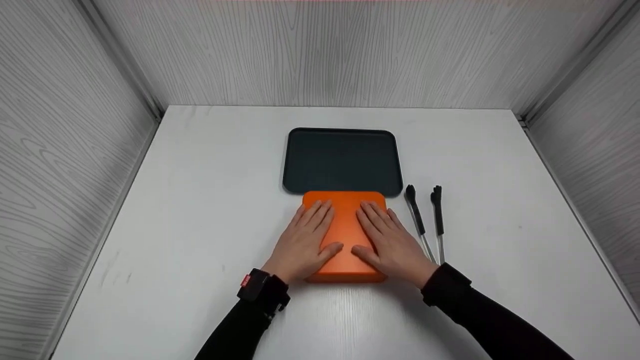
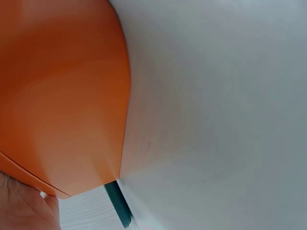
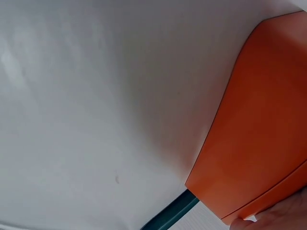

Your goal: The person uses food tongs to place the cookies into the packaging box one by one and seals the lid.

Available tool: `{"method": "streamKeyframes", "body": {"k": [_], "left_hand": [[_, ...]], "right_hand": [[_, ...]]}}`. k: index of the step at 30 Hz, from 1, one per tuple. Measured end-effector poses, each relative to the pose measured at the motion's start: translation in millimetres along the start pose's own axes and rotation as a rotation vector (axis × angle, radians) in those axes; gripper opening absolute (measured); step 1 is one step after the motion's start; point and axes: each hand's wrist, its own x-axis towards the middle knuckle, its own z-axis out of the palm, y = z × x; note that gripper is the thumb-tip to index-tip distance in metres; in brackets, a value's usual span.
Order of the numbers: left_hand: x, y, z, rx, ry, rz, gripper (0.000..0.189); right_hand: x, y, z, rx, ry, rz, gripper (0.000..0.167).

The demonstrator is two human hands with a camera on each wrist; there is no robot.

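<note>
An orange box (image 1: 345, 220) lies on the white table in the head view, its long sides running away from me. My left hand (image 1: 304, 245) rests palm down on the left part of its top, fingers straight and pointing forward. On the right part of the top lies my right hand (image 1: 392, 245), also with straight fingers, its thumb turned toward the left thumb. Both wrist views show the box's smooth side (image 2: 72, 96) with a thin seam along it, like that of a lid. Part of each hand shows at that seam.
A dark green tray (image 1: 342, 157) lies right behind the box, its near edge close to the box's far end. Right of the box are two slim metal rods with black ends (image 1: 437, 210); my right wrist hides their near ends. Grey wood-grain panels (image 1: 320, 55) wall the table.
</note>
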Motion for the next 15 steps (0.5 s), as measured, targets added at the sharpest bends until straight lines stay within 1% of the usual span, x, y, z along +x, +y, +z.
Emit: {"method": "streamKeyframes", "body": {"k": [5,9,12,15], "left_hand": [[0.2,1.2,-2.3,-0.001,-0.035,-0.006,0.082],[0.6,0.6,-9.5,-0.010,-0.066,-0.032,0.083],[1.1,-3.5,-17.5,-0.003,-0.054,-0.061,0.083],[0.8,-12.0,-26.4,0.017,-0.021,-0.103,0.082]], "right_hand": [[-1.1,-0.3,-1.8,-0.003,-0.026,0.026,0.082],[0.0,1.0,-6.5,-0.016,-0.029,0.031,0.081],[1.1,6.0,-13.3,-0.033,-0.006,0.040,0.081],[2.4,15.4,-21.7,-0.044,0.012,0.075,0.081]]}}
